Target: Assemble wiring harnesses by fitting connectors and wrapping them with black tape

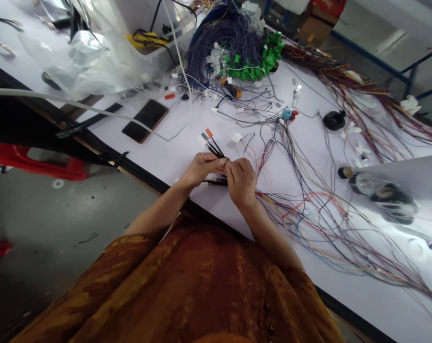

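My left hand (206,167) pinches a small bundle of black-sleeved wires (216,148) near the table's front edge. White, grey-green and orange connectors (208,134) cap the bundle's far ends. My right hand (241,180) meets the left at the fingertips, closed on the same bundle; the exact grip point is hidden by the fingers. Below the hands lies another black-sleeved length (216,183). Loose coloured wires (294,205) run out to the right from beside my right hand. A white connector (236,137) lies just beyond the hands.
A phone (145,121) lies to the left, near clear plastic bags (83,62). At the back sits a coil of dark blue wires (219,38) with green connectors (252,69). Black tape (334,120) and wire bundles (344,81) are on the right. A red stool (37,159) stands below left.
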{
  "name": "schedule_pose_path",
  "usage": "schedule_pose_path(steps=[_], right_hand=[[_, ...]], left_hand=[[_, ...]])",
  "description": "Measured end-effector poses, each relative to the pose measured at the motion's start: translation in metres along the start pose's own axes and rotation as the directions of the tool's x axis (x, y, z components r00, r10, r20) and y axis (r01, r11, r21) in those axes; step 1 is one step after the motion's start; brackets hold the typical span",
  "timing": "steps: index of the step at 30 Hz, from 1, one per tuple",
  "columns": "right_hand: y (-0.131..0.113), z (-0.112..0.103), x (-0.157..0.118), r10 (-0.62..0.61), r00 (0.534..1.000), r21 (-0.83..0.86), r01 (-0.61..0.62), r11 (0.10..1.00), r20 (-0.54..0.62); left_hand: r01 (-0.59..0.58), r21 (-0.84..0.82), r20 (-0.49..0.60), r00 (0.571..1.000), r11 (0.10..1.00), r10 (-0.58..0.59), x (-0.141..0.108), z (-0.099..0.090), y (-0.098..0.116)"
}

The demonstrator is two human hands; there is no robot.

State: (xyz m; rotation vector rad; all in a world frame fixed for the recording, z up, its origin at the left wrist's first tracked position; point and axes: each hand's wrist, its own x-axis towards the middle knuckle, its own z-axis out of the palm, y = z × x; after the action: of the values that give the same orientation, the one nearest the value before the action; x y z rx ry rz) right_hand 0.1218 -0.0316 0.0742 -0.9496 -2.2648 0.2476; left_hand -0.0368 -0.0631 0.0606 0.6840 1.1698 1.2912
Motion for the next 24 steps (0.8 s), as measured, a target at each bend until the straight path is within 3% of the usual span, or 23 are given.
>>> schedule_pose_path(steps=[5, 10, 12, 13, 15, 17, 19, 21, 24], right_hand=[[-0.004, -0.003, -0.012, -0.036, 0.999, -0.054, 0.038, 0.998, 0.037], [0.008, -0.014, -0.009, 0.022, 0.989, 0.286, -0.063, 0.956, 0.145], [0.022, -0.020, 0.004, 0.162, 0.977, 0.377, -0.204, 0.904, 0.140], [0.031, -0.022, 0.012, 0.267, 0.948, 0.379, -0.314, 0.870, 0.174], [0.049, -0.025, 0.028, 0.435, 0.817, 0.320, -0.556, 0.767, 0.378], [0.061, -0.024, 0.043, 0.405, 0.621, 0.266, -0.711, 0.650, 0.671], [0.067, -0.020, 0.056, 0.282, 0.473, 0.276, -0.803, 0.528, 0.835], [0.068, -0.015, 0.066, 0.253, 0.434, 0.337, -0.875, 0.347, 0.865], [0.065, -0.017, 0.075, 0.342, 0.449, 0.446, -0.890, 0.092, 0.826]], left_hand=[[0.007, 0.057, -0.016, 1.000, 0.998, -0.006, -0.004, -0.002, 0.002], [-0.050, 0.096, -0.047, 0.997, 0.994, 0.055, -0.007, 0.003, 0.005], [-0.116, 0.139, -0.087, 0.988, 0.983, 0.129, -0.008, 0.005, 0.003], [-0.154, 0.167, -0.111, 0.979, 0.974, 0.174, -0.009, 0.006, 0.002], [-0.215, 0.233, -0.140, 0.957, 0.948, 0.252, -0.012, 0.008, 0.000], [-0.261, 0.288, -0.130, 0.943, 0.921, 0.308, -0.015, 0.011, 0.000], [-0.301, 0.314, -0.105, 0.931, 0.900, 0.348, -0.018, 0.013, 0.000], [-0.325, 0.331, -0.099, 0.922, 0.886, 0.375, -0.019, 0.015, 0.001], [-0.314, 0.369, -0.156, 0.907, 0.875, 0.392, -0.016, 0.017, 0.001]])
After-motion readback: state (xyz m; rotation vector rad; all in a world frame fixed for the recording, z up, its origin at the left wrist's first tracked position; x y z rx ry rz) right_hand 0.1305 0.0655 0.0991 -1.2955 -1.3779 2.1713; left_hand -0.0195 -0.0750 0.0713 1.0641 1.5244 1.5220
